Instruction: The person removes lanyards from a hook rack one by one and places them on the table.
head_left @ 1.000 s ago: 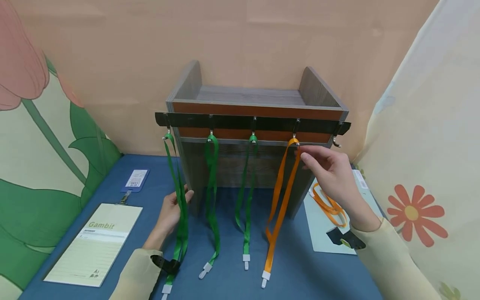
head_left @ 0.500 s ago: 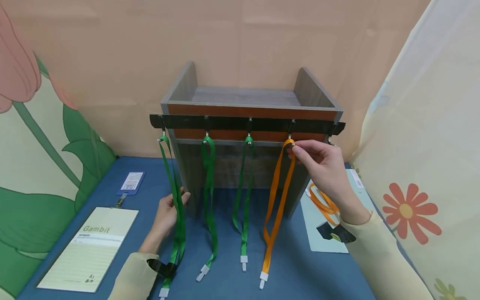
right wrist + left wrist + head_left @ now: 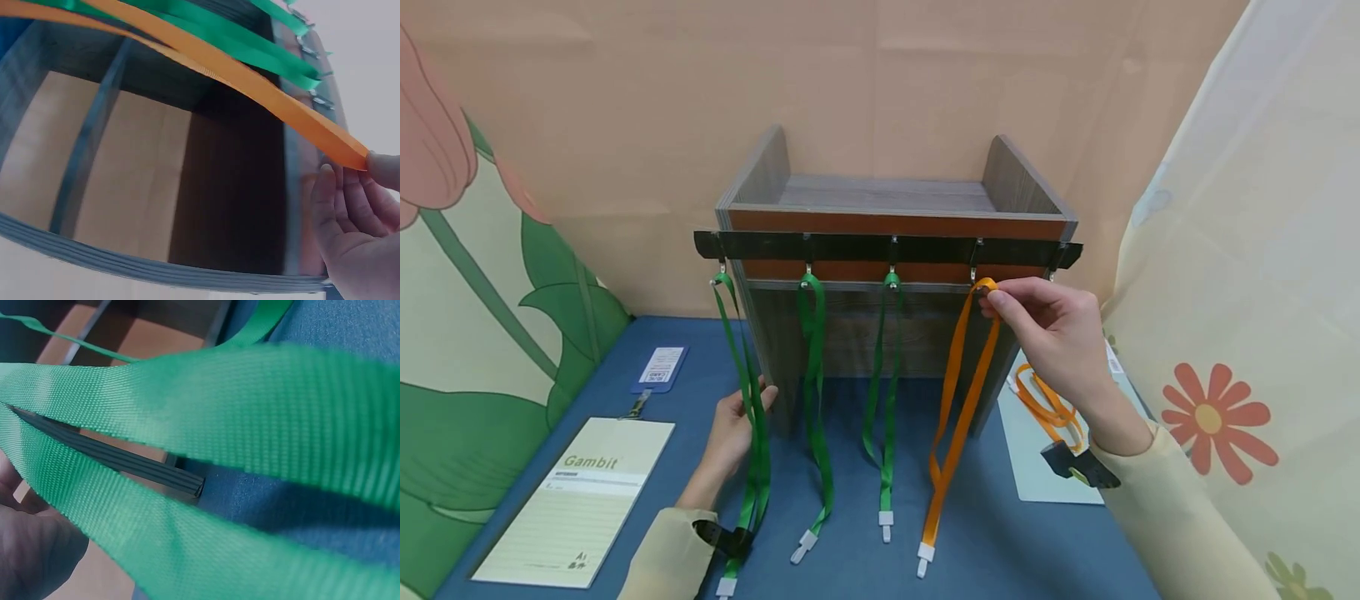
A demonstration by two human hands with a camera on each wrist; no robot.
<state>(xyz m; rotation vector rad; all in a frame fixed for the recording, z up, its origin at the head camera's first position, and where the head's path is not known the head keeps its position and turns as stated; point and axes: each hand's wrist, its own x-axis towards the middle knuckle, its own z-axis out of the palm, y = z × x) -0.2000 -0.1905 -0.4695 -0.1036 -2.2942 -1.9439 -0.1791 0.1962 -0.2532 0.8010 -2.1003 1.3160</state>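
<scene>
My right hand (image 3: 1060, 333) pinches an orange lanyard (image 3: 958, 417) at its top loop between thumb and fingertips, beside a metal hook (image 3: 973, 271) on the black rail (image 3: 850, 247). Whether the loop still touches that hook I cannot tell. In the right wrist view the orange strap (image 3: 281, 106) runs taut up to the thumb. My left hand (image 3: 730, 433) holds the left side panel of the grey wooden shelf (image 3: 767, 350), its fingers partly hidden behind a green lanyard (image 3: 752, 400). Close green straps (image 3: 187, 406) cross most of the left wrist view.
Two more green lanyards, one left (image 3: 816, 375) and one right (image 3: 880, 392), hang from hooks. On the blue table (image 3: 850, 575) lie a Gambit notepad (image 3: 580, 508) on a clipboard and a blue badge (image 3: 661, 367) at left. A coiled orange lanyard (image 3: 1052, 408) rests on a pale board (image 3: 1022, 467) at right.
My right hand has drawn the orange lanyard's top loop slightly to the right, away from its position on the hook. The left hand stays at the shelf panel. The head view has shifted slightly.
</scene>
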